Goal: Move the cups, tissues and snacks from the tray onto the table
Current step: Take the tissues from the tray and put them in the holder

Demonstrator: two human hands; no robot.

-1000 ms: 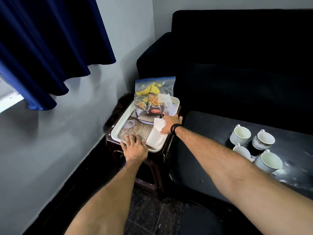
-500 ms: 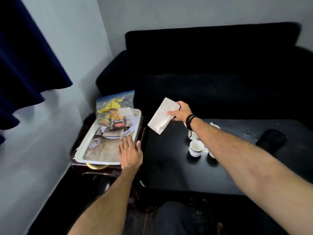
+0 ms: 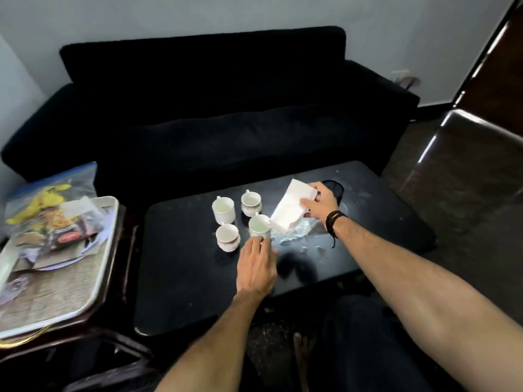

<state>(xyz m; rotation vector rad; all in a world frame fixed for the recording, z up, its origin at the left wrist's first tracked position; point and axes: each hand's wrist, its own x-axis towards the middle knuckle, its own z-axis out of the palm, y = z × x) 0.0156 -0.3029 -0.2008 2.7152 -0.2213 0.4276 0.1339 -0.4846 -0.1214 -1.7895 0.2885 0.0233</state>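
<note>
Several white cups (image 3: 223,210) stand together on the black table (image 3: 181,278). My right hand (image 3: 319,205) holds a folded white tissue (image 3: 291,210) just above the table, right of the cups. My left hand (image 3: 256,267) hovers low over the table with its fingertips at the nearest cup (image 3: 259,227), holding nothing. At the left, the white tray (image 3: 104,261) sits on a dark side stand and carries the snack packets (image 3: 65,233) and a clear zip bag with yellow snacks (image 3: 48,193).
A black sofa (image 3: 226,123) runs behind the table. A dark brown leather seat (image 3: 475,171) stands at the right. A black object (image 3: 335,189) lies on the table beyond my right hand. Wet marks (image 3: 302,236) spread on the table near the cups.
My right hand has carried the tissue from the tray across to the table, right of the cups. My left hand left the tray and moved over to the cups.
</note>
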